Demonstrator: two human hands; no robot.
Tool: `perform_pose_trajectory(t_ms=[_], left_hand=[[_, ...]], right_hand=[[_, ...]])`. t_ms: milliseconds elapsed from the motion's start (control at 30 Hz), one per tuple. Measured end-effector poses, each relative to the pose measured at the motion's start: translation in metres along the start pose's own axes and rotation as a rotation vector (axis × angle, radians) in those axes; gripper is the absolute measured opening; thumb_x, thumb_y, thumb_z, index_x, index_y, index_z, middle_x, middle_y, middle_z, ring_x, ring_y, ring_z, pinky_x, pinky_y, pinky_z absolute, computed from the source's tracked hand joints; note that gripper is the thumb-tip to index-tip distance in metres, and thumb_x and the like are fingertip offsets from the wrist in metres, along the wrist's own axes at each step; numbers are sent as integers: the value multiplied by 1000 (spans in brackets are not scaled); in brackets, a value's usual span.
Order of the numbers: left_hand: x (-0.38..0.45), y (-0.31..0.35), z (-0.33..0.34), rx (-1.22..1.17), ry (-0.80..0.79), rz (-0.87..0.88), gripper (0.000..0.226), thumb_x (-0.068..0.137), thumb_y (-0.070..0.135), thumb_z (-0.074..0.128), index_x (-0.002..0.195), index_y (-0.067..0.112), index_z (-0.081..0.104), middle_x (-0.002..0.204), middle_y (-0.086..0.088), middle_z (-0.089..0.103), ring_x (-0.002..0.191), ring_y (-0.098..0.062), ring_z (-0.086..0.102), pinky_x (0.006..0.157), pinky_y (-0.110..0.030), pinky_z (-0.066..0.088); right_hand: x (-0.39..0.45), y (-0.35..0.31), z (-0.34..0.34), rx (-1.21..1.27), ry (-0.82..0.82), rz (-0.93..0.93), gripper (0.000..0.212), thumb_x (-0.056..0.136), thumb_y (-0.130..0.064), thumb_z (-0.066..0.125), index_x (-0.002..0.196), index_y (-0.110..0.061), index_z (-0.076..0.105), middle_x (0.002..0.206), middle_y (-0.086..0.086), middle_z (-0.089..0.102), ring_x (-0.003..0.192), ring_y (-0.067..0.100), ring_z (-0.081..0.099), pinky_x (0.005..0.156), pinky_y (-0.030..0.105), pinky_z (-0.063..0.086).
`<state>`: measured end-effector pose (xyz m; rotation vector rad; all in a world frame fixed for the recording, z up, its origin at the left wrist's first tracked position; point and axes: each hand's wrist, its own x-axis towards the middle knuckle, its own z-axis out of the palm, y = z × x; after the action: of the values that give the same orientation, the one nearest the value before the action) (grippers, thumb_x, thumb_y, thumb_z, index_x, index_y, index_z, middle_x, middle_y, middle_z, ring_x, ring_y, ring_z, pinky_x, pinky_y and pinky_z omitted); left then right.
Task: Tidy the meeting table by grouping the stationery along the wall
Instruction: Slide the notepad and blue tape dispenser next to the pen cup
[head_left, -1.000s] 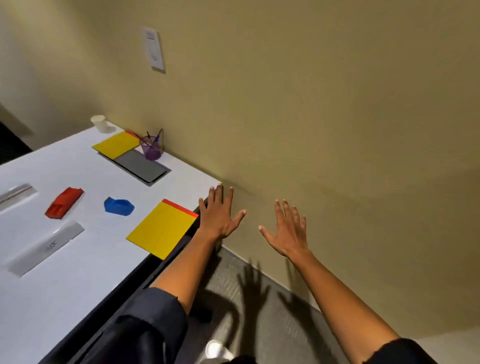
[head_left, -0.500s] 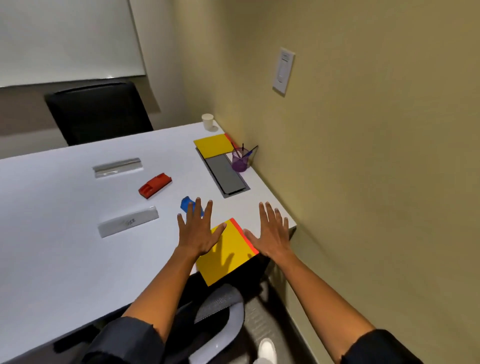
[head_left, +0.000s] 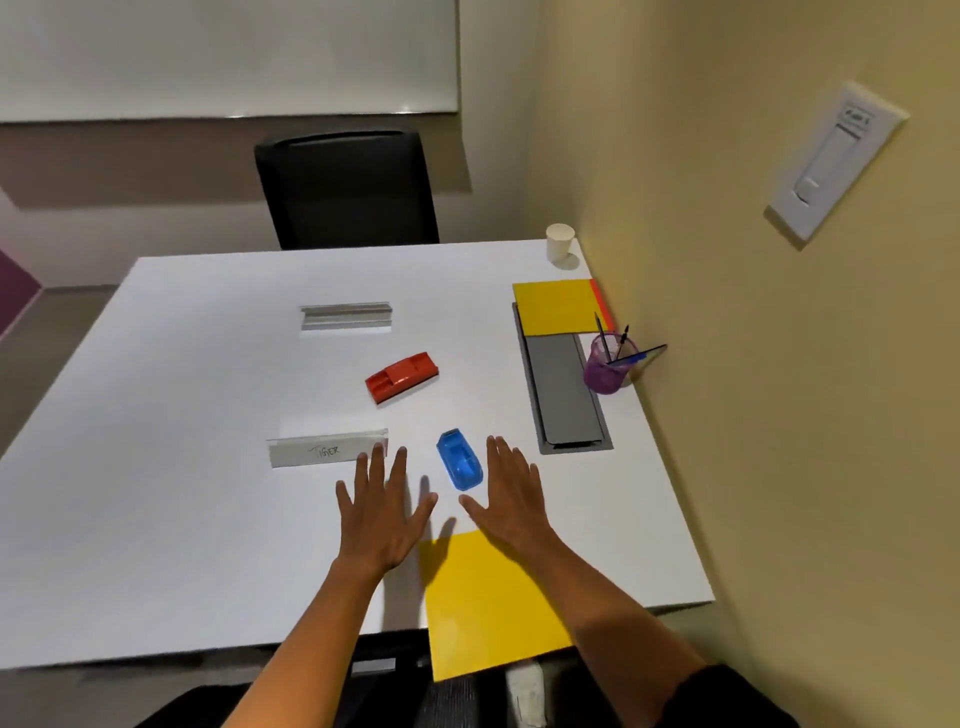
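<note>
My left hand (head_left: 382, 512) and my right hand (head_left: 511, 499) hover flat over the white table (head_left: 156, 519), fingers spread, holding nothing. A blue eraser (head_left: 459, 460) lies between them, just ahead of the fingers. A red eraser (head_left: 401, 376) lies farther in. A yellow notepad (head_left: 488, 603) sits under my right wrist and overhangs the near edge. A grey name plate (head_left: 324, 448) lies left of my left hand, a second one (head_left: 345, 315) farther back. By the wall are another yellow notepad (head_left: 558, 306) and a purple pen cup (head_left: 607, 368).
A grey cable hatch (head_left: 566, 400) is set in the table beside the pen cup. A white paper cup (head_left: 559, 242) stands in the far right corner. A black chair (head_left: 348, 187) faces the far edge. The yellow wall (head_left: 779, 364) runs along the table's right side.
My view has swung left from the wall onto the table. Both hands have moved from beyond the table's corner to over its near part, flanking the blue eraser.
</note>
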<state>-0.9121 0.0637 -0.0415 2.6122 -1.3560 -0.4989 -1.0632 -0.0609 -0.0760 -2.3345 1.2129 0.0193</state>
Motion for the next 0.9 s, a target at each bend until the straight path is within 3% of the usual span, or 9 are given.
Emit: perform_pose_trajectory(t_ms=[233, 433, 700, 900], left_hand=[[16, 6, 16, -10, -10, -136, 81, 89, 72, 17, 153, 28, -6, 162, -4, -15, 149, -24, -16, 119, -55, -1], [24, 0, 29, -21, -40, -199, 86, 82, 73, 12, 153, 29, -6, 162, -5, -15, 149, -25, -17, 118, -55, -3], [29, -13, 32, -23, -54, -256, 83, 85, 72, 15, 154, 28, -4, 162, -5, -14, 150, -26, -14, 118, -56, -1], [37, -6, 34, -55, -75, -240, 78, 93, 65, 26, 154, 27, -5, 162, -4, -15, 149, -24, -16, 119, -55, -2]], right_hand=[[56, 0, 18, 103, -63, -45, 93, 85, -54, 64, 152, -16, 13, 156, 5, 30, 141, 23, 35, 115, 37, 35], [81, -4, 32, 129, -86, -23, 88, 88, -43, 65, 152, -13, 12, 151, 9, 36, 138, 26, 39, 114, 38, 37], [91, -7, 44, 93, -5, 33, 70, 84, -34, 71, 138, -13, 33, 125, 6, 50, 115, 19, 51, 98, 28, 48], [90, 0, 40, 108, 14, 49, 57, 83, -29, 70, 130, -12, 43, 115, 6, 52, 106, 19, 52, 91, 30, 52]])
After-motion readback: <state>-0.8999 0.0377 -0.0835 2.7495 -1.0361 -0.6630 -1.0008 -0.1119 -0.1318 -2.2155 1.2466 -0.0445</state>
